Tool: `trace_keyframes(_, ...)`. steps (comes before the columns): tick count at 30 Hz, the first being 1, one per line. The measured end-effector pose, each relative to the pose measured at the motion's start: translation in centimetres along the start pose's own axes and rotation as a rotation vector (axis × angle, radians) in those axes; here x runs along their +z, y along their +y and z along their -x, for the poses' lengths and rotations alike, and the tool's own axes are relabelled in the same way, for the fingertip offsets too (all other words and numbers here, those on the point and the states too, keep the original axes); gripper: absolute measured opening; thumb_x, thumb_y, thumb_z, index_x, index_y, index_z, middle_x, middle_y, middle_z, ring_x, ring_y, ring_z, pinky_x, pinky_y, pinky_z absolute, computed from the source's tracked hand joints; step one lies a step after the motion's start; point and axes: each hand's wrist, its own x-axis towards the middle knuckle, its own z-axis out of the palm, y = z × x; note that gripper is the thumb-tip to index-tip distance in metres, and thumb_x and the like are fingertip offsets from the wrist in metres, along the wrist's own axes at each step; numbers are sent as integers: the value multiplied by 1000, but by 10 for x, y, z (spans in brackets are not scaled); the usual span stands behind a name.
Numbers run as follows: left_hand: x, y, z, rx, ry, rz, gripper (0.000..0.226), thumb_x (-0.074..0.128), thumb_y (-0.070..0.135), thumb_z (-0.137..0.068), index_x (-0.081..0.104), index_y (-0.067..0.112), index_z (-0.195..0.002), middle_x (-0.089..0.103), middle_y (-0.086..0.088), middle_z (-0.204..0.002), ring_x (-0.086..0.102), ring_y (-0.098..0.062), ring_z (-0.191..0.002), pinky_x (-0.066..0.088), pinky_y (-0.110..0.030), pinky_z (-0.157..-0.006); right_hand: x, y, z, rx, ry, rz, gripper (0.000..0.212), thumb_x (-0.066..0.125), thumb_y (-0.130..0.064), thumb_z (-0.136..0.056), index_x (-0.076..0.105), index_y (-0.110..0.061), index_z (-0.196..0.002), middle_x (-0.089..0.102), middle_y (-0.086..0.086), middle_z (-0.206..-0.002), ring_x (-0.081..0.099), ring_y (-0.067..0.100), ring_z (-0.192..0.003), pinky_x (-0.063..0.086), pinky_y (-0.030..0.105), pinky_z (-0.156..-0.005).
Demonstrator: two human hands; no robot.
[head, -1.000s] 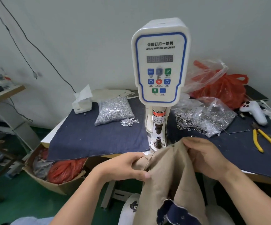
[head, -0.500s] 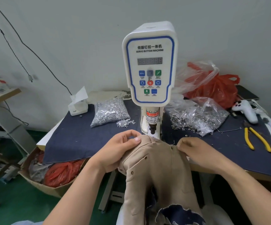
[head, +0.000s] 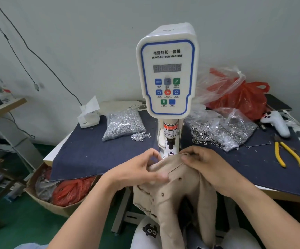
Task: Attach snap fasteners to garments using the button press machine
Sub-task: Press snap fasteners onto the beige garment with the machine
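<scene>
On the desk (head: 84, 155), draped in navy cloth, stands the white button machine (head: 167, 69). Below its head hangs a beige garment (head: 174, 191), its top edge pinched by the left hand (head: 136, 172) and right hand (head: 206, 166) just before the die (head: 170, 153).

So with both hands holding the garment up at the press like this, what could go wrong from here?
1. The right hand and left hand grip the beige garment just in front of the lower die; fingers could be pinched.
2. The bunched fabric could misplace the snap.
</scene>
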Motion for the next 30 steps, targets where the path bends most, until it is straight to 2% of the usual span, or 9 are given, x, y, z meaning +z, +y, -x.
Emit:
trace_keyframes(2,-3,-10,3,-38,-181,-173,46,85,58,-81,65,36,-116,75,4,-109,70,-10,-96,59,-41,-93,-4,4,0,48,30,-80,12,64,-9,-99,75,-13,-103,75,4,-93,64,12,-90,49,23,-83)
trace_keyframes(4,-3,-20,6,4,-263,12,35,83,38,-91,72,17,-117,77,0,-113,73,-20,-105,56,-43,-101,-5,6,-2,85,33,-77,15,64,-9,-99,76,-17,-101,74,4,-96,64,12,-91,48,28,-86)
trace_keyframes(9,2,-28,2,85,5,494,39,71,26,-98,64,-3,-123,66,-2,-97,60,-13,-86,48,-24,-74,-11,7,-9,41,101,252,14,64,-23,-100,72,-34,-97,74,-8,-94,66,4,-88,47,27,-84)
trace_keyframes(13,7,-19,-19,-6,206,231,24,64,34,-91,66,15,-106,63,5,-85,56,-12,-80,44,-31,-71,-18,14,-23,-32,202,613,6,61,-36,-99,66,-36,-96,69,-28,-90,64,-7,-88,47,19,-79)
trace_keyframes(18,-8,-14,-32,-73,410,192,34,50,40,-84,75,18,-79,69,6,-72,59,-8,-66,44,-29,-67,-61,25,-47,-17,563,1123,22,54,-26,-103,69,-13,-111,66,13,-109,63,38,-101,53,46,-82)
trace_keyframes(21,-21,-18,-38,-195,534,76,51,42,45,-96,81,25,-68,77,6,-68,68,-6,-64,46,-25,-65,-81,30,-58,126,606,1327,19,55,-15,-102,68,-7,-114,61,16,-112,60,40,-104,53,47,-80)
trace_keyframes(23,-31,-26,-44,-236,694,-108,49,45,39,-102,80,30,-69,75,13,-67,69,-7,-74,44,-26,-66,-84,37,-65,159,608,1384,22,53,-9,-100,66,-6,-118,61,16,-112,62,40,-102,52,46,-77)
trace_keyframes(26,-46,-41,-56,-317,900,-282,18,55,32,-101,68,31,-90,73,9,-83,68,-24,-94,44,-33,-75,-89,47,-71,155,653,1303,22,45,-2,-100,59,-1,-116,61,23,-113,63,45,-96,47,47,-72)
trace_keyframes(30,-49,-51,-78,-435,910,-359,16,59,30,-97,68,28,-111,72,-6,-111,66,-34,-107,48,-38,-83,-90,58,-69,5,779,1172,9,55,-11,-101,54,-3,-105,62,23,-102,63,44,-83,44,45,-66)
